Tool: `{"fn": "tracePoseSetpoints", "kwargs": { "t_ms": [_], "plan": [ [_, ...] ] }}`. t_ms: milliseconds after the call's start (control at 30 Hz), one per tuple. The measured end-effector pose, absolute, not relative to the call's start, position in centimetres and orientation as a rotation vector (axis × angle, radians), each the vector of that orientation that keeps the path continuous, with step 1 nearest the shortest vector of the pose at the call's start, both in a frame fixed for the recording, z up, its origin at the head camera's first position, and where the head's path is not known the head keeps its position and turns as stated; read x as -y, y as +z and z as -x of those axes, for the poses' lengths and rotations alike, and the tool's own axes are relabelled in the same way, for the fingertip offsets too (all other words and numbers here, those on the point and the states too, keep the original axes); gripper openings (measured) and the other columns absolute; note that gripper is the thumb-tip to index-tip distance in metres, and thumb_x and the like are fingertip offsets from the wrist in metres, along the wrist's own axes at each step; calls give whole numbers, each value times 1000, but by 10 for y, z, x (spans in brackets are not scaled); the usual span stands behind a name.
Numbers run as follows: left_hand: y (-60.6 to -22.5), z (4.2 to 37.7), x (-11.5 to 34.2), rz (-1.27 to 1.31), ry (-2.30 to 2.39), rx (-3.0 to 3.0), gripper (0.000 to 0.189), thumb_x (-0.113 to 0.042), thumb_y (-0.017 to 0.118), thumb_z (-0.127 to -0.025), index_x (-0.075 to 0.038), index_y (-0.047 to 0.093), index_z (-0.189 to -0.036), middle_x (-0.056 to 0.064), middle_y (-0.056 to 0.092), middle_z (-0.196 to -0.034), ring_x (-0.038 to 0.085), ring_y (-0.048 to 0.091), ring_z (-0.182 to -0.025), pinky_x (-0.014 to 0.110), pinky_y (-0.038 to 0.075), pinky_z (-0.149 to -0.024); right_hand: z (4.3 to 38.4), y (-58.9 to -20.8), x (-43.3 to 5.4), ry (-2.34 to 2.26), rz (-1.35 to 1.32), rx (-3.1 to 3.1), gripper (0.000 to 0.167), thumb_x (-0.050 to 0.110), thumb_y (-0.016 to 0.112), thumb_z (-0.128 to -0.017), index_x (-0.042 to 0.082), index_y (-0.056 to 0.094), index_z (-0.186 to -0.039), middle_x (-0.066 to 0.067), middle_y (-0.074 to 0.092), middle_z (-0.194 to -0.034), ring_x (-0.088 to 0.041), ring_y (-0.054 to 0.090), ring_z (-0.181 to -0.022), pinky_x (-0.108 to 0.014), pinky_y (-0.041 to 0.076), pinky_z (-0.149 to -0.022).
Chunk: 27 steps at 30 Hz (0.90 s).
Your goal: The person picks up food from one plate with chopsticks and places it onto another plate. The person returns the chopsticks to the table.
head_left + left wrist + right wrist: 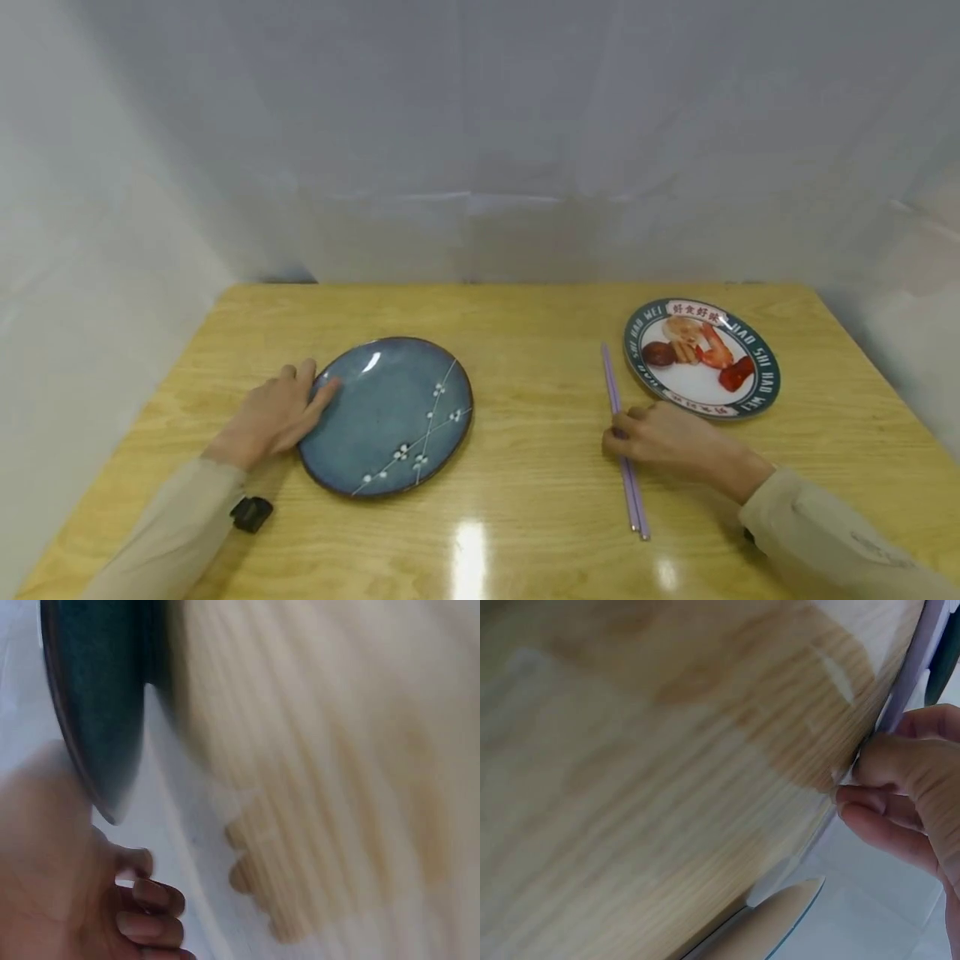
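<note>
A blue-grey plate [375, 408] with a white blossom pattern lies at the left in the head view. My left hand [277, 417] is at its left rim, thumb over the top of the plate and fingers at the outer edge. In the left wrist view the plate's rim [71, 735] comes between the thumb side and the curled fingers [154, 926]. On the right, my right hand [667, 437] pinches a pair of purple chopsticks [633, 496] around their middle. They lie lengthwise, close over the table, and the fingertips hide part of them.
Just beyond the right hand is a green-rimmed plate [759, 379] bearing pictured or real food, including a shrimp [716, 348]. The wooden table [525, 467] ends at a pale sheet [480, 150] behind it, with more sheeting at both sides.
</note>
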<state>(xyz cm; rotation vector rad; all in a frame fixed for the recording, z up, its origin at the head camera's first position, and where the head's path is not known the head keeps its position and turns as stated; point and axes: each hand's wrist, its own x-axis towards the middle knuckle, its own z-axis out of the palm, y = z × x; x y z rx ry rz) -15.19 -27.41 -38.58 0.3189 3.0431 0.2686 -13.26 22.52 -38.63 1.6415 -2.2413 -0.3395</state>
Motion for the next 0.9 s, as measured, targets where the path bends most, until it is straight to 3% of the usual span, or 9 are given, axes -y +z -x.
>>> {"fn": "tracePoseSetpoints", "kwargs": {
  "t_ms": [200, 333, 467, 567, 633, 733, 900],
  "plan": [
    [-387, 149, 282, -391, 192, -3102, 57, -50, 35, -102, 6, 49, -100, 24, 54, -92, 44, 54, -89, 55, 40, -79, 136, -390, -226, -333, -1660, 2204, 21, 13, 71, -74, 15, 59, -91, -4, 55, -91, -16, 57, -67, -23, 41, -48],
    [-388, 150, 282, -417, 168, -3125, 54, -51, 37, -101, 0, 45, -87, 19, 47, -86, 37, 46, -84, 50, 33, -74, 136, -391, -226, -237, -1617, 2184, 21, 16, 65, -75, 10, 54, -91, -7, 54, -90, -19, 59, -66, -26, 43, -46],
    [-389, 150, 282, -427, 152, -3138, 53, -50, 38, -101, 0, 45, -86, 17, 46, -83, 36, 46, -83, 48, 33, -71, 132, -390, -226, -135, -1564, 2208, 25, 12, 66, -71, 5, 53, -91, -9, 56, -90, -22, 61, -69, -29, 46, -48],
    [-390, 150, 281, -418, 149, -3136, 53, -51, 39, -100, 0, 45, -85, 17, 45, -82, 35, 45, -82, 47, 32, -70, 129, -388, -226, -101, -1511, 2226, 11, 13, 54, -93, 2, 57, -94, -9, 57, -91, -21, 61, -68, -28, 48, -49],
    [-390, 149, 280, -407, 151, -3136, 54, -52, 39, -100, -1, 44, -84, 16, 45, -82, 35, 45, -81, 47, 32, -70, 127, -387, -225, -74, -1460, 2228, 31, 16, 34, -105, 0, 59, -96, -11, 58, -93, -22, 61, -68, -27, 48, -49],
    [-390, 149, 280, -400, 150, -3146, 54, -52, 39, -100, -1, 44, -83, 16, 44, -81, 35, 44, -79, 47, 31, -70, 122, -383, -224, 45, -1355, 2245, 55, 23, 14, -107, -3, 63, -100, -15, 59, -96, -25, 62, -68, -28, 50, -49],
    [-390, 148, 280, -407, 146, -3179, 54, -51, 42, -99, 0, 44, -82, 17, 46, -81, 36, 46, -80, 48, 33, -70, 116, -374, -221, 318, -1167, 2285, 52, 27, 23, -107, -6, 65, -109, -19, 64, -106, -33, 66, -86, -37, 55, -62]
  ]
}}
